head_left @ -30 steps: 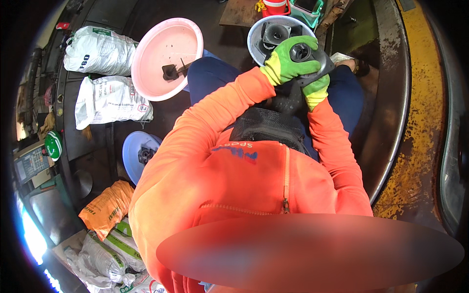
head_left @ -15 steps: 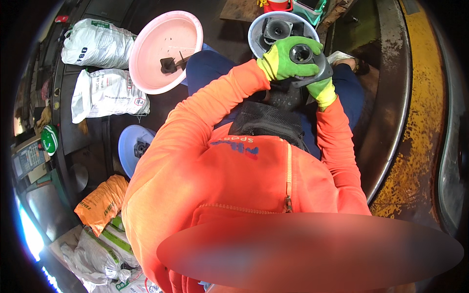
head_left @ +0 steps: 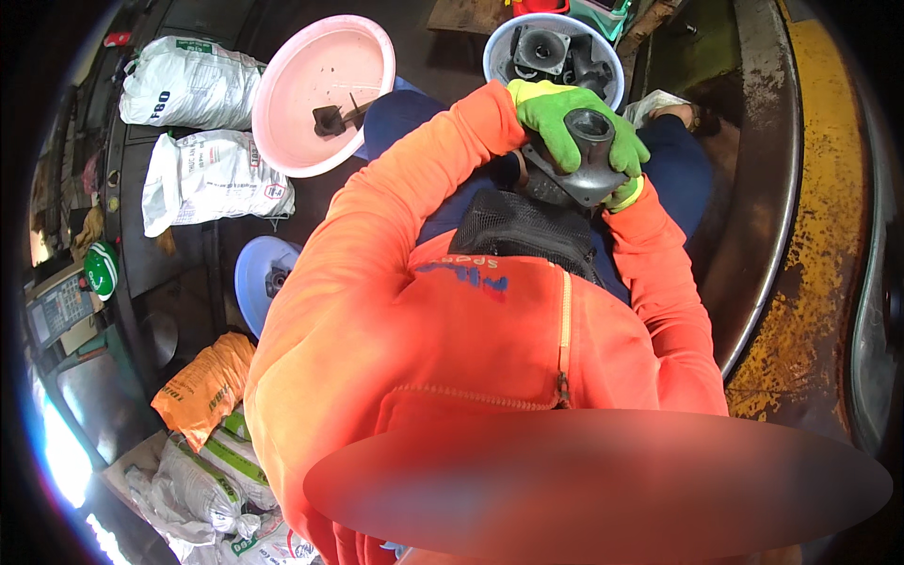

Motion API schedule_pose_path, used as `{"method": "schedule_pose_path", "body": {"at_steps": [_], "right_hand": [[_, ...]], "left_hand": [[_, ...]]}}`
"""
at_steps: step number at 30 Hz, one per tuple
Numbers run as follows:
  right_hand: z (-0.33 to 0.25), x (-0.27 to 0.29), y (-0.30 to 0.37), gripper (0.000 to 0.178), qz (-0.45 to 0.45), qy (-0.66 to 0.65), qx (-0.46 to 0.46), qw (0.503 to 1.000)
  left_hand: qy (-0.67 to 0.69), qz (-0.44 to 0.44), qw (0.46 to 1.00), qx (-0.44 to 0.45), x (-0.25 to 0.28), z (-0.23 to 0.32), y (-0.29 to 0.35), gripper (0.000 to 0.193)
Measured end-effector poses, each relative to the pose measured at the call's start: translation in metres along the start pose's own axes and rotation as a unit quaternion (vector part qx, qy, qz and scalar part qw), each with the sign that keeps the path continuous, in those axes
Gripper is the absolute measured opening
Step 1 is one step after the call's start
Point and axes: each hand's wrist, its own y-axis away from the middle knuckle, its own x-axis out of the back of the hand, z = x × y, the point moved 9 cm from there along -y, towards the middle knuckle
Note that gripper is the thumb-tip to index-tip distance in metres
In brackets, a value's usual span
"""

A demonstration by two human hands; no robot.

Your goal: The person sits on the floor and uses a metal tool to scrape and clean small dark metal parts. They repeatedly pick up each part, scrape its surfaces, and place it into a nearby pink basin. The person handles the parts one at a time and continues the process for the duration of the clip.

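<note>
A dark grey part with a round tube end and a flat squarish flange (head_left: 593,177) is held over my lap. My left hand (head_left: 556,111), in a green and yellow glove, curls over its top, fingers either side of the tube. Beneath the flange, my right hand (head_left: 625,195) grips from the right side, mostly hidden by the part. Just beyond, a pale blue basin (head_left: 617,87) holds several similar dark parts, one square-flanged piece (head_left: 541,51) facing up. A black mesh pouch (head_left: 527,231) lies at my waist.
To the left stands a pink basin (head_left: 282,85) with a small dark part (head_left: 330,121) inside. A blue basin (head_left: 250,287) sits nearer, beside white sacks (head_left: 212,184) and an orange bag (head_left: 207,386). A curved metal edge (head_left: 786,198) runs along the right.
The part has been tipped and brought slightly nearer me, its tube end now upright. My left hand has shifted over its top. My right hand shows less from under it.
</note>
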Motion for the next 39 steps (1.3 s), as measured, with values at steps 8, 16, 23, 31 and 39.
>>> {"method": "schedule_pose_path", "body": {"at_steps": [8,16,23,31,39], "right_hand": [[-0.048,0.016,-0.011,0.041,0.122,0.505,0.204,0.830],[-0.047,0.017,0.007,0.043,0.216,0.525,0.175,0.804],[-0.060,0.003,-0.005,0.045,0.103,0.489,0.121,0.857],[-0.039,-0.001,-0.006,0.056,0.017,0.229,0.041,0.972],[0.014,0.000,0.015,0.059,-0.111,0.273,-0.037,0.955]], "left_hand": [[-0.071,0.344,0.935,0.043,0.044,-0.029,0.009,0.055],[-0.142,0.403,0.904,-0.024,0.027,-0.009,0.019,0.041],[-0.063,0.337,0.938,-0.042,0.028,-0.002,0.016,0.039],[-0.028,0.203,0.979,-0.005,0.017,-0.004,0.014,0.036],[0.068,-0.009,0.998,-0.007,-0.012,-0.002,-0.001,0.039]]}}
